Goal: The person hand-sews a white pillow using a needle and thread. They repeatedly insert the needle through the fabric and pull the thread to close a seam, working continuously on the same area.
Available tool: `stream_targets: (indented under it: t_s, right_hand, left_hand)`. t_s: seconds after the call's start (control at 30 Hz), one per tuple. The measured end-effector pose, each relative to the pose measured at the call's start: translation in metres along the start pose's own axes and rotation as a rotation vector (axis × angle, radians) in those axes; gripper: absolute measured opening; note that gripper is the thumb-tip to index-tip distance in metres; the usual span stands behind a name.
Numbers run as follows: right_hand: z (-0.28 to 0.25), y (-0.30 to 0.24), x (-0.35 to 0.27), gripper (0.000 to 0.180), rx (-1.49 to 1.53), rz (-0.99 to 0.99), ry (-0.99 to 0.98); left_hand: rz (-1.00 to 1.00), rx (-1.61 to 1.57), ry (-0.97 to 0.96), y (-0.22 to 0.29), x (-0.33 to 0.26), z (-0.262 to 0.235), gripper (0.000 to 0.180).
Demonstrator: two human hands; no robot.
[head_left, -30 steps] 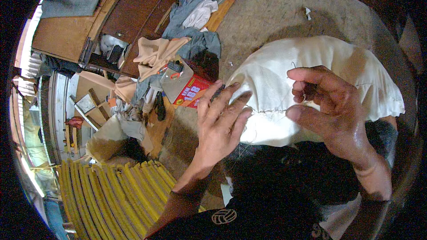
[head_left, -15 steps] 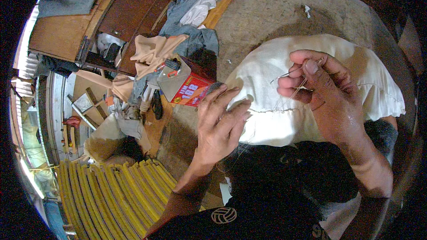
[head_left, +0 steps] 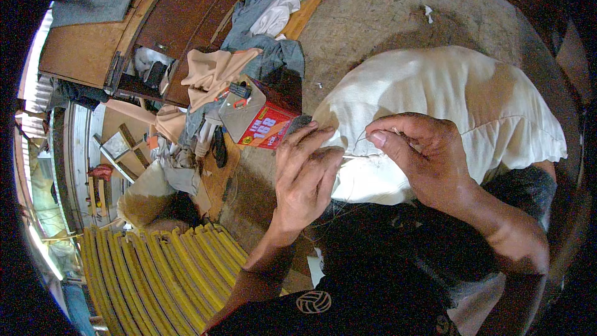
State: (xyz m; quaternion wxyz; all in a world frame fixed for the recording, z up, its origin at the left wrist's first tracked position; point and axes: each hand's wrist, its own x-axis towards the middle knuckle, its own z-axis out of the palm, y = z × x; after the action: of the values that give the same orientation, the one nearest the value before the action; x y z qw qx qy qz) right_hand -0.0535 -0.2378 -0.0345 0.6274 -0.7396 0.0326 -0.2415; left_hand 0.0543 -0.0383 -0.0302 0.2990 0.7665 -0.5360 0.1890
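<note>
A scuffed grey-brown floor (head_left: 348,9) spread across the upper middle of the frame, in a cluttered room lit from a bright gap along the left edge. In front of it, right of centre, a white stuffed cushion (head_left: 423,84) lay across the person's lap, its cloth rounded and faintly creased, with a puckered seam (head_left: 362,157) running near its lower edge. Just above that seam the right hand (head_left: 372,134) pinched a thin needle (head_left: 360,142) between thumb and forefinger, its free end slanting down and to the left. The left hand (head_left: 305,174) lay against the cushion's left end, back upward, fingers loosely extended; I could not tell whether their tips were gripping the cloth. Below the cushion the person's black shirt (head_left: 379,261) filled the bottom centre, marked with a pale ball emblem (head_left: 313,302).

Just left of the left fingertips stood a red and silver tin (head_left: 264,127), small black and orange items on its top. Peach cloth (head_left: 214,71) was bunched beside it, and above, toward the top centre, white cloth (head_left: 277,15) rested on blue-grey fabric (head_left: 239,31). Ridged yellow strips (head_left: 155,274) lined the lower left.
</note>
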Motion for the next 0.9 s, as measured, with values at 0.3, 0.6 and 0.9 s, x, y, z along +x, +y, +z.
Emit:
stream_targets:
  t_s: [0.3, 0.6, 0.9]
  right_hand:
    - [0.002, 0.002, -0.002, 0.017, -0.026, -0.030, -0.009]
    - [0.002, -0.004, 0.000, 0.021, -0.067, 0.027, -0.122]
    - [0.002, -0.001, 0.004, 0.021, -0.004, 0.049, -0.077]
  left_hand:
    - [-0.002, -0.026, 0.006, 0.000, -0.002, 0.002, 0.020]
    - [0.005, -0.024, 0.004, 0.000, -0.002, 0.003, 0.019]
    - [-0.205, -0.094, -0.139, 0.006, -0.005, -0.009, 0.023]
